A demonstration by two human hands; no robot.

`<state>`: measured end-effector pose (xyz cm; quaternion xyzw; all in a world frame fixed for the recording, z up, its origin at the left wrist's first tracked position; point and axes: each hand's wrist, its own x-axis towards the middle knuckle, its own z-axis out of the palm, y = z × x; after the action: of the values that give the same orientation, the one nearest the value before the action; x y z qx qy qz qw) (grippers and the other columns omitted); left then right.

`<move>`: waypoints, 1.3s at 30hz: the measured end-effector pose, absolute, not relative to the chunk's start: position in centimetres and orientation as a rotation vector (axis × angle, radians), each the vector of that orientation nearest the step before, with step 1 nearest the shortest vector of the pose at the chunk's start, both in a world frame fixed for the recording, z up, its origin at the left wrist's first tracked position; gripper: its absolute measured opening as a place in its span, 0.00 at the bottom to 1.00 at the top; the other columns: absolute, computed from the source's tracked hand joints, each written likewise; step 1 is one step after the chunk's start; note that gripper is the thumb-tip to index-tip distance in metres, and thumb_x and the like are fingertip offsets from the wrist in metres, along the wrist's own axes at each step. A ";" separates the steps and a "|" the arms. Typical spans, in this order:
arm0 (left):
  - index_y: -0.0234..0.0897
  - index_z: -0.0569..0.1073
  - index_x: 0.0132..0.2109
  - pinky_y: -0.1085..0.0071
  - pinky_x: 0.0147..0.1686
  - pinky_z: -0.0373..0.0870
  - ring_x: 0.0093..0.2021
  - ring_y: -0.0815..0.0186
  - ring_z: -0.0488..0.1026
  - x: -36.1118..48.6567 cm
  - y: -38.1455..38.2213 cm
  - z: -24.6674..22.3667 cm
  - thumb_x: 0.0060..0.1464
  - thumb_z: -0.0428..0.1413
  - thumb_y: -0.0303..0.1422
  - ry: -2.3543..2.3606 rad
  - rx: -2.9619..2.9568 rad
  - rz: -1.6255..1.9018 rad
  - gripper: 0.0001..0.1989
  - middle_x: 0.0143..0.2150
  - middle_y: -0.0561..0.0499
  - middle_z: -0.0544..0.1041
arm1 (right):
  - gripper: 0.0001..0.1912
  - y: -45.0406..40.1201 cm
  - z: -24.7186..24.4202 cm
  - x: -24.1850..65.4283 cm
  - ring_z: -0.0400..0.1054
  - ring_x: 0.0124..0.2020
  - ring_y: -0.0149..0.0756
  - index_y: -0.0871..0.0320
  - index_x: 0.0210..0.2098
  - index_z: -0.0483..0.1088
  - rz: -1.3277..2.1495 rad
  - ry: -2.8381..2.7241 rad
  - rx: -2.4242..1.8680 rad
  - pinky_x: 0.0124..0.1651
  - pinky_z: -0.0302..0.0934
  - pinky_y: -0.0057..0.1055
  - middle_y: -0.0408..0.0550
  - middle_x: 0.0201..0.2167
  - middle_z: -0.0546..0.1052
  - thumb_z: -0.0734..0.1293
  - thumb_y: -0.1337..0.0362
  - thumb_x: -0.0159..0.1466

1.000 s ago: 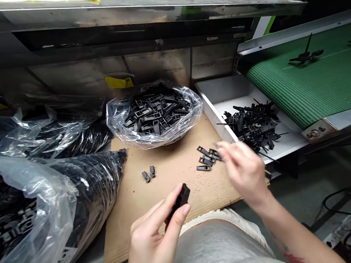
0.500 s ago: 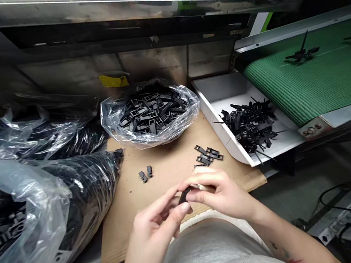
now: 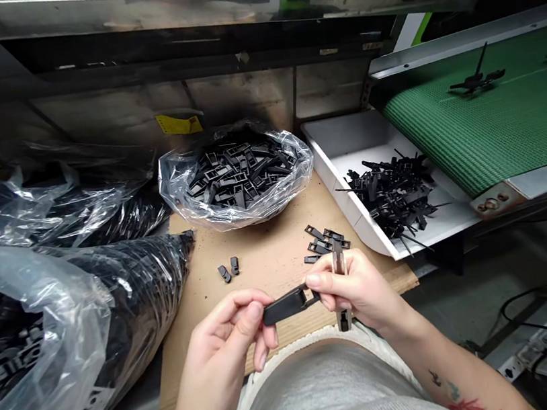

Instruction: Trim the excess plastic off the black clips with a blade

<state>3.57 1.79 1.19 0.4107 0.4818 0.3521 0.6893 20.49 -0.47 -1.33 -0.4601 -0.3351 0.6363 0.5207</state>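
Note:
A long black plastic part with a rectangular opening at its right end is held between both hands. My left hand pinches its solid left end between thumb and fingers. At the framed right end, the thumb and finger of my right hand hold on. A slim metal-coloured cutter-like tool stands upright in that same right hand, between the fingers. Two small black pieces lie on the cardboard beyond my left hand. Several black framed parts lie just beyond my right hand.
Behind the cardboard sits a clear bag full of black parts. Larger plastic bags of black pieces fill the left. On the right, a white tray holds tangled black mouldings, beside a green conveyor belt carrying more.
The black part has come into full view, stretched between my hands. The tool has turned from lying flat to upright in my right hand.

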 end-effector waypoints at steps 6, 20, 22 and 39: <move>0.34 0.74 0.30 0.82 0.19 0.58 0.15 0.78 0.63 3.7 1.7 1.2 0.44 0.61 0.36 1.009 0.796 0.796 0.09 0.17 0.53 0.74 | 0.09 -0.3 -2.3 20.6 0.48 0.10 0.17 0.63 0.23 0.71 1.579 -0.720 -0.987 0.13 0.40 0.18 0.38 0.11 0.67 0.70 0.63 0.53; 0.30 0.78 0.27 0.78 0.20 0.67 0.22 0.68 0.73 3.3 2.4 -0.6 0.43 0.61 0.39 1.001 0.815 0.729 0.13 0.23 0.45 0.79 | 0.12 -1.4 -0.7 19.4 0.53 0.13 0.21 0.60 0.21 0.67 1.184 -0.921 -1.363 0.16 0.46 0.21 0.37 0.13 0.66 0.68 0.58 0.54; 0.31 0.78 0.26 0.79 0.19 0.67 0.21 0.69 0.73 3.2 2.5 -0.7 0.44 0.61 0.39 1.017 0.809 0.735 0.13 0.22 0.46 0.78 | 0.13 -1.3 -0.4 19.3 0.53 0.12 0.21 0.60 0.21 0.66 1.181 -0.935 -1.378 0.15 0.46 0.21 0.37 0.12 0.66 0.68 0.58 0.54; 0.38 0.78 0.31 0.72 0.35 0.69 0.31 0.64 0.75 3.8 1.9 -0.1 0.43 0.61 0.31 1.198 1.142 0.900 0.05 0.29 0.51 0.80 | 0.17 -3.2 0.0 18.6 0.66 0.36 0.37 0.60 0.46 0.65 0.544 -1.784 -1.545 0.38 0.60 0.31 0.51 0.35 0.72 0.52 0.58 0.67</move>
<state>3.82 1.91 -0.12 0.4902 0.5143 0.3862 0.5883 18.64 -3.18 -0.01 -0.5970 -0.6895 0.2103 0.3521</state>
